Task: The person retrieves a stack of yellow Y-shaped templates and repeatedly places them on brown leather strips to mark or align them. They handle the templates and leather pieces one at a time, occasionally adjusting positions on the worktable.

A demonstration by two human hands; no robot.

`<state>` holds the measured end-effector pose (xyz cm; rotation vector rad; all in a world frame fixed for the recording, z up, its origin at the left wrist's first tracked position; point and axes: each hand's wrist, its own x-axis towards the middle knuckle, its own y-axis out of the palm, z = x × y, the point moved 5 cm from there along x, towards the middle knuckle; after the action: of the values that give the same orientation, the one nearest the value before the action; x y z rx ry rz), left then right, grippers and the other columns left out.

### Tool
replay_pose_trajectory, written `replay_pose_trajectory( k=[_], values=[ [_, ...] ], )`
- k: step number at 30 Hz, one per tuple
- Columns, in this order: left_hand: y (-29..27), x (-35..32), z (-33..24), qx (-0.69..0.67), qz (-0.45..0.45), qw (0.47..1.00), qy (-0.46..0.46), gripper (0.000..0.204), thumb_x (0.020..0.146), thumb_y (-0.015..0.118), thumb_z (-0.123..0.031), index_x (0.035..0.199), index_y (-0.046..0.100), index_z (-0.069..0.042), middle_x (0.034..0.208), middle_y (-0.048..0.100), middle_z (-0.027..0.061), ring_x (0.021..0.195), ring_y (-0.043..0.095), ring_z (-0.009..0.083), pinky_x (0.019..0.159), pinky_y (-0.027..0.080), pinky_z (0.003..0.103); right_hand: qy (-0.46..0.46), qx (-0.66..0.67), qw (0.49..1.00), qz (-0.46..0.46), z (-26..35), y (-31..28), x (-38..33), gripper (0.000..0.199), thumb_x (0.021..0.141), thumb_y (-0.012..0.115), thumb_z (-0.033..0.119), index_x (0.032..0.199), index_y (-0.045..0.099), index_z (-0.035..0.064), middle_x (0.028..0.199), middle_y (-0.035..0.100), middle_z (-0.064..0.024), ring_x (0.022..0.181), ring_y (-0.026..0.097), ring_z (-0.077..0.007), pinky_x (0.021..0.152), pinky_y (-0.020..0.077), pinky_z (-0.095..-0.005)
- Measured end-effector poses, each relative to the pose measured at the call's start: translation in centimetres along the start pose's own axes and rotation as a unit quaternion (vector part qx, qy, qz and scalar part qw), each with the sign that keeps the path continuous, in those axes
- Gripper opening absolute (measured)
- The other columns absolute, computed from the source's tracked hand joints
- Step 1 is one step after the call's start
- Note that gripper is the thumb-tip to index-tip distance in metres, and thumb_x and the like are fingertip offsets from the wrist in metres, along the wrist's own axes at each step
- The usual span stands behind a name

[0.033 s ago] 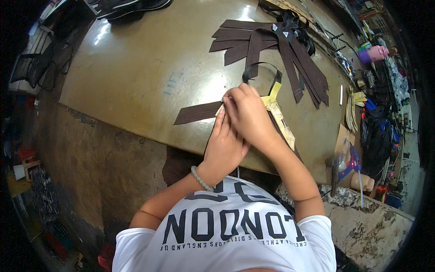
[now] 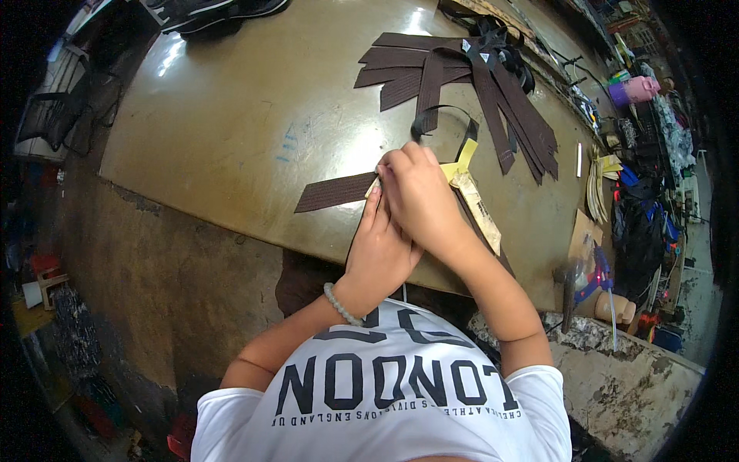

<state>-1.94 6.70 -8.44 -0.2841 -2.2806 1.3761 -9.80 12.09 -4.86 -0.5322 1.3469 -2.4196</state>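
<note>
Brown strap (image 2: 336,192), blue scrawl (image 2: 289,146), black-lettered shirt (image 2: 389,383)

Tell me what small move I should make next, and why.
I'd probably press the brown strap's right end down with your right hand, your left steadying it. Both hands meet there, with fingers bent close together. They hide whether that end lies flat, so this is only a judgement.

a workshop, by its ink-marked worktable (image 2: 223,131), brown webbing straps (image 2: 431,85) heaped at one o'clock, yellow strips (image 2: 596,196) bundled near three, and a stained floor (image 2: 192,292) at eight.
</note>
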Motion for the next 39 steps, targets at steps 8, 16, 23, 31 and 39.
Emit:
replay_pose_trajectory(
  k=[8, 16, 23, 31, 39],
  values=[
    [-0.1, -0.6, 0.6, -0.199, -0.001, 0.977, -0.075, 0.056, 0.091, 0.057, -0.028, 0.140, 0.047, -0.002, 0.141, 0.048, 0.0224, 0.136, 0.038, 0.0407, 0.117, 0.021, 0.053, -0.033, -0.049, 0.997, 0.054, 2.8, 1.3, -2.1, 0.019, 0.074, 0.063, 0.001, 0.091, 0.059, -0.0068, 0.097, 0.057, -0.0238, 0.094, 0.056, -0.0389, 0.080, 0.0522, -0.0431],
    [-0.4, 0.1, -0.1, 0.023, -0.025, 0.999, -0.041, 0.061, 0.093, 0.058, -0.035, 0.135, 0.048, 0.008, 0.146, 0.043, 0.0223, 0.142, 0.032, 0.0372, 0.117, 0.025, 0.048, 0.209, -0.064, 0.965, -0.146, -6.1, -6.6, -3.8, 0.018, 0.098, 0.053, 0.016, 0.092, 0.055, -0.0017, 0.095, 0.061, -0.0221, 0.088, 0.059, -0.0404, 0.077, 0.0468, -0.0482],
    [-2.5, 4.5, 2.0, -0.002, -0.032, 0.998, -0.050, 0.043, 0.087, 0.067, -0.031, 0.120, 0.058, -0.005, 0.115, 0.056, 0.0149, 0.109, 0.052, 0.0333, 0.093, 0.041, 0.044, 0.028, -0.047, 0.986, -0.159, -6.8, -4.3, -8.1, 0.036, 0.084, 0.072, 0.022, 0.094, 0.048, -0.0032, 0.101, 0.053, -0.0222, 0.098, 0.051, -0.0396, 0.087, 0.0431, -0.0471],
    [-2.7, 6.5, 3.1, -0.142, 0.034, 0.988, -0.045, 0.036, 0.081, 0.074, -0.015, 0.110, 0.057, -0.002, 0.107, 0.060, 0.0161, 0.104, 0.056, 0.0349, 0.091, 0.044, 0.043, 0.065, -0.113, 0.976, -0.174, -5.8, -6.3, -10.5, 0.020, 0.080, 0.068, 0.007, 0.090, 0.051, 0.0041, 0.078, 0.061, -0.0144, 0.077, 0.063, -0.0325, 0.068, 0.0527, -0.0434],
    [-8.7, 1.3, 14.5, -0.276, -0.117, 0.934, -0.193, 0.014, 0.090, 0.068, -0.006, 0.102, 0.069, 0.001, 0.092, 0.069, 0.0048, 0.085, 0.062, 0.0113, 0.078, 0.050, 0.027, 0.316, 0.243, 0.876, -0.271, -11.9, -7.5, -15.1, 0.033, 0.087, 0.073, 0.016, 0.076, 0.046, 0.0014, 0.063, 0.053, -0.0071, 0.056, 0.047, -0.0116, 0.054, 0.0422, -0.0304]
  ],
)
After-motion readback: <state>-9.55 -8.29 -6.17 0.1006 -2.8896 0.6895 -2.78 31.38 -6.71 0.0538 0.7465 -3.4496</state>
